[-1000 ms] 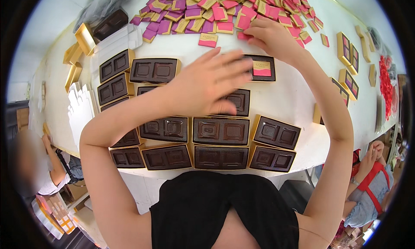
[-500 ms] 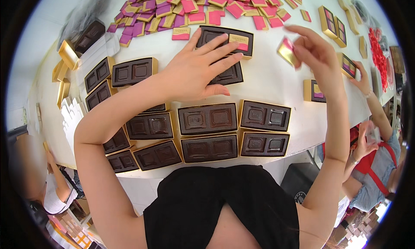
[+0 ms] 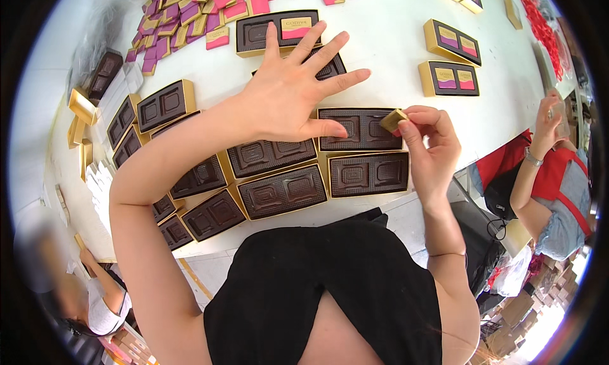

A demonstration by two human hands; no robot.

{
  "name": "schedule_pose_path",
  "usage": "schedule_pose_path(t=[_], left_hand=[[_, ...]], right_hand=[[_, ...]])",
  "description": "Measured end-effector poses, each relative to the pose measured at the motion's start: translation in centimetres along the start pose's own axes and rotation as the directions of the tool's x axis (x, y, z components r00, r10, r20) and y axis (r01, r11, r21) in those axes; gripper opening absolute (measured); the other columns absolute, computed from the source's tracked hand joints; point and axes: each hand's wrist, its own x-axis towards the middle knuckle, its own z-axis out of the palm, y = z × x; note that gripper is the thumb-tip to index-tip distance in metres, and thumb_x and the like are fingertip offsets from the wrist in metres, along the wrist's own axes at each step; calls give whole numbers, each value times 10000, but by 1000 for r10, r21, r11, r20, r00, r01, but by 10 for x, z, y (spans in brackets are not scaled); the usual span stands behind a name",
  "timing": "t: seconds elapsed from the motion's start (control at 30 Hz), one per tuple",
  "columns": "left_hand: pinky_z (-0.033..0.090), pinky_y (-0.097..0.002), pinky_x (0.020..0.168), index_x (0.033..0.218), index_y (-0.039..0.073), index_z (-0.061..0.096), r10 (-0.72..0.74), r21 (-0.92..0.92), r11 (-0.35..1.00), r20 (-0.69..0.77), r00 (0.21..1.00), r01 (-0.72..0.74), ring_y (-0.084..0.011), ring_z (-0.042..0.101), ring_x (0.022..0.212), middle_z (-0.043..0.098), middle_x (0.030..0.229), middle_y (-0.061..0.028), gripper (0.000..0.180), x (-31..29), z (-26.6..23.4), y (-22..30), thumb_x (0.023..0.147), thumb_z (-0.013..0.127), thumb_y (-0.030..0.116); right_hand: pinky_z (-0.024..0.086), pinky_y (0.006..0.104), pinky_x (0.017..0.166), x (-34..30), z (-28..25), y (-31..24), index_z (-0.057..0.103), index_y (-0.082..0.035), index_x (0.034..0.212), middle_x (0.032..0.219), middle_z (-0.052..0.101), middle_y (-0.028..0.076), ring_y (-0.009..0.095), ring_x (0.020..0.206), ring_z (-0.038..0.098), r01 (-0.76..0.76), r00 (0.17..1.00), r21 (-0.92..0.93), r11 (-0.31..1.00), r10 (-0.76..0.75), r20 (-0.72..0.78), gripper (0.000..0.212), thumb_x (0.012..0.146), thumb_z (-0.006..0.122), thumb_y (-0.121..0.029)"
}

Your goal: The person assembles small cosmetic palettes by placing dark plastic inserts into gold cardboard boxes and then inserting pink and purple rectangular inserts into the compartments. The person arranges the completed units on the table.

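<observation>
My right hand (image 3: 434, 140) pinches a small gold-wrapped chocolate (image 3: 393, 120) between thumb and fingertips. It is tilted over the right-hand compartment of a box with a dark brown tray (image 3: 349, 127). My left hand (image 3: 292, 79) has its fingers spread, gripping nothing, above the boxes. Beyond its fingertips lies a box (image 3: 255, 32) whose right compartment holds a pink and gold chocolate (image 3: 298, 27); the left one is empty. Another box (image 3: 330, 65) is partly hidden under the left hand. Below it, several gold-edged boxes with unfilled trays (image 3: 282, 189) lie in rows along the near edge.
A heap of pink, purple and gold chocolates (image 3: 184, 16) lies at the far left. Two filled boxes (image 3: 449, 79) stand at the right. Red ribbons (image 3: 539, 26) lie at the far right. Co-workers' arms (image 3: 530, 175) show at both sides.
My right hand has brought the chocolate nearer and left, to a near-row box. My left hand stays spread. The co-worker's hand has left the boxes at right, and the view has shifted.
</observation>
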Motion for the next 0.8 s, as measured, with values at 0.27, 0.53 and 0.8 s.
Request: schedule_pose_path(t=[0.27, 0.53, 0.8], left_hand=[[191, -810, 1019, 1511, 371, 368, -72, 17, 997, -3, 997, 72, -458, 179, 1476, 203, 1620, -161, 656, 3, 3, 10, 906, 581, 507], [203, -795, 1030, 1489, 385, 403, -69, 35, 997, -25, 997, 70, -434, 208, 1475, 237, 1609, -155, 549, 5, 4, 13, 958, 542, 372], [199, -778, 1045, 1520, 282, 352, -64, 35, 997, -49, 997, 66, -432, 236, 1464, 262, 1595, -166, 579, -1, 6, 13, 977, 520, 392]], right_hand=[[443, 215, 577, -9, 15, -7, 601, -3, 887, 771, 658, 62, 76, 603, 587, 46, 996, -205, 978, -60, -63, 113, 892, 711, -28], [495, 379, 782, -9, 3, -12, 632, -12, 939, 1046, 672, 115, 239, 898, 642, 273, 958, -668, 692, -257, 125, 247, 792, 786, -137], [193, 593, 1169, -33, -3, -14, 466, 36, 1400, 1504, 424, 177, 341, 1449, 330, 584, 793, -626, 517, -195, 578, 766, 901, 533, -542]])
